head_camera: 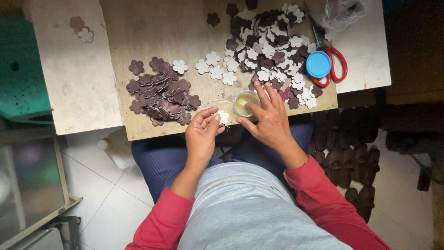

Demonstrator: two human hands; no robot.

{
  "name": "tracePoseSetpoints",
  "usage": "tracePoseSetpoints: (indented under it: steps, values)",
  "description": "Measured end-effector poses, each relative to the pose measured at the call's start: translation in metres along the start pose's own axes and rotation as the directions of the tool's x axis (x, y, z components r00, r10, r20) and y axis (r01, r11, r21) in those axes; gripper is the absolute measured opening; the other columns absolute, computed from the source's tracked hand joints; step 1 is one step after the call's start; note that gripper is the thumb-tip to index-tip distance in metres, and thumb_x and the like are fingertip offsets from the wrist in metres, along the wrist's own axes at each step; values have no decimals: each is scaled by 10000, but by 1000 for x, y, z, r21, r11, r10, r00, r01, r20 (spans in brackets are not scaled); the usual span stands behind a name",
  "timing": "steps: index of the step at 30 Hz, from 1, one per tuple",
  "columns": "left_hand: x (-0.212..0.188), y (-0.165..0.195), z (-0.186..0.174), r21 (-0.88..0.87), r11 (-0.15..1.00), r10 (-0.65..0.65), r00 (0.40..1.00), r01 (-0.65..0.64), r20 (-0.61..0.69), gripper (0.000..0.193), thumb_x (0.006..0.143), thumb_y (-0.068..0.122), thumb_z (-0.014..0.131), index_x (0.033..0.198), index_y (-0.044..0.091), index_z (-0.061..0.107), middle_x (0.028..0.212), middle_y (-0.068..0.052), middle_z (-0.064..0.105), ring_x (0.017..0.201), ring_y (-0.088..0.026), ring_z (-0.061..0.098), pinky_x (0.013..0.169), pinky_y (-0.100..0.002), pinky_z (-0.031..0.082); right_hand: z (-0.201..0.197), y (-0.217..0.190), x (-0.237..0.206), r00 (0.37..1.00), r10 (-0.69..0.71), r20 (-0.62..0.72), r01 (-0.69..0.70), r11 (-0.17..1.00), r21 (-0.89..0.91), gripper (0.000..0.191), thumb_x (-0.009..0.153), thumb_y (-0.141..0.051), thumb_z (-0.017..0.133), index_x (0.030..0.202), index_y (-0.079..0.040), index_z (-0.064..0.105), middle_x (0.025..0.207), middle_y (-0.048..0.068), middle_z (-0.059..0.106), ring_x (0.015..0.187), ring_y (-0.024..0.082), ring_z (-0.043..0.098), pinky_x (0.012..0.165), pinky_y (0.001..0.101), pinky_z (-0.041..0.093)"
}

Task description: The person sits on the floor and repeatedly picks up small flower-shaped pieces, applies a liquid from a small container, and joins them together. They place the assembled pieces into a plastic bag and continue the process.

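**Handling flower-shaped cut-outs beside a small glue cup**

Seated at a wooden worktop point(175, 28), a person in a red-sleeved top works with both hands close to the small round cup point(245, 102) of pale yellowish liquid, taken here as the landmark. The left hand point(202, 134) lies just left of the cup, thumb and fingers pinched together on a single white flower piece point(223, 117), which sits at the worktop's near edge, just beside the cup. The right hand point(270, 119) rests just right of the cup, fingers spread and loose, fingertips touching the cup's rim; it clamps on nothing. Well left of the cup lies a pile of dark maroon flower pieces point(162, 92). Beyond the cup and to its right spreads a larger mixed heap of white and maroon pieces point(273, 46). A short row of white pieces point(215, 69) lies beyond the cup, between the two piles. Right of the mixed heap sit a blue round lid point(318, 64) and red-handled scissors point(335, 65), the lid resting on the scissor handles.
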State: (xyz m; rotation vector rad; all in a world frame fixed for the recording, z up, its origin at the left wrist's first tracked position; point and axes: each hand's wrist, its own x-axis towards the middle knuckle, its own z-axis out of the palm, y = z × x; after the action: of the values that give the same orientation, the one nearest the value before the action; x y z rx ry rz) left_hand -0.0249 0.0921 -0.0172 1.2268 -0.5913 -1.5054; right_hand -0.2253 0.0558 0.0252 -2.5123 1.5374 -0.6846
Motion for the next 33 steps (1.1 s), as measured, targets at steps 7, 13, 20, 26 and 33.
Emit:
tracePoseSetpoints:
  steps: [7,13,20,26,33]
  values:
    - [-1,0,1,1,1000,-7,1000,7,6,342,1005,73,624,1342,16,620,1068,-80,724,945,-97,685,800,-258,608,-16,-5,-7,999,52,-3,-51,998,40,399,837,-389,855,952,-40,698,1536,228,494,1448,438,402,1147,546,368]
    - [-4,6,6,-27,999,-35,999,36,29,399,1009,62,596,1405,26,582,1107,-97,728,972,-112,695,826,-274,611,-25,-10,-4,997,60,39,-65,987,149,384,820,-360,858,900,-35,668,1496,239,522,1437,448,426,1166,538,360]
    - [-11,14,14,-60,997,-42,994,49,99,449,1028,67,561,1474,31,525,1157,-117,723,1002,-140,701,885,-310,612,-55,-36,-7,999,35,-4,-31,919,394,278,841,-118,763,1114,-73,731,1522,219,513,1462,423,429,1213,519,336]
    - [-20,22,20,-68,996,-47,987,58,151,471,1028,67,535,1496,30,496,1216,-126,716,1094,-156,693,922,-317,606,-52,-52,-2,993,-100,-69,112,972,207,435,807,17,719,1222,-112,741,1519,175,515,1454,387,439,1220,504,364]
    - [-22,24,18,-90,995,-40,988,53,148,471,1033,62,541,1500,24,495,1192,-124,716,1063,-148,701,921,-313,609,-48,-52,-4,987,-147,-63,154,981,120,449,786,4,737,1216,-124,745,1503,150,520,1432,375,444,1201,523,367]
